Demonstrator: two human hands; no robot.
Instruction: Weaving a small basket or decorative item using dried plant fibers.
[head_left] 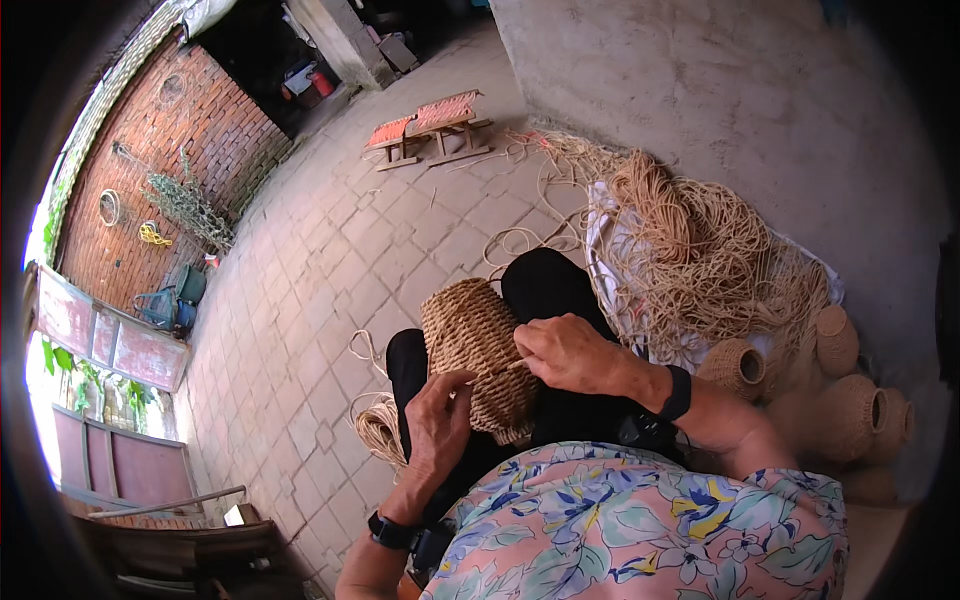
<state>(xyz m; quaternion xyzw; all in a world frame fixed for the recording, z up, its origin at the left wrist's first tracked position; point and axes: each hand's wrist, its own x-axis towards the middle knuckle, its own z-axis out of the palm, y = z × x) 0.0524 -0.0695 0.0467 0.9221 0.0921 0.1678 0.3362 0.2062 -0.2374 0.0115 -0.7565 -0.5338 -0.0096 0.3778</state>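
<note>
A tan basket [464, 318] of twisted straw cord rests between my knees, tilted, with its rows of weave running around it. My left hand [438, 418] is closed at its lower left side, fingers curled against the weave. On the right side, my right hand [568, 352] is closed in a pinch, with a short pale piece of cord at its fingertips. The tips of both hands are close to the same band of weave. What lies inside the basket is hidden from this angle.
A big tangled heap of straw cord [700, 250] lies on a white sheet [603, 215] to the right. Several finished woven pots [848, 415] stand at lower right. A cord coil [380, 428] sits by my left leg. Two low woven-top stools [447, 112] stand ahead on the paving.
</note>
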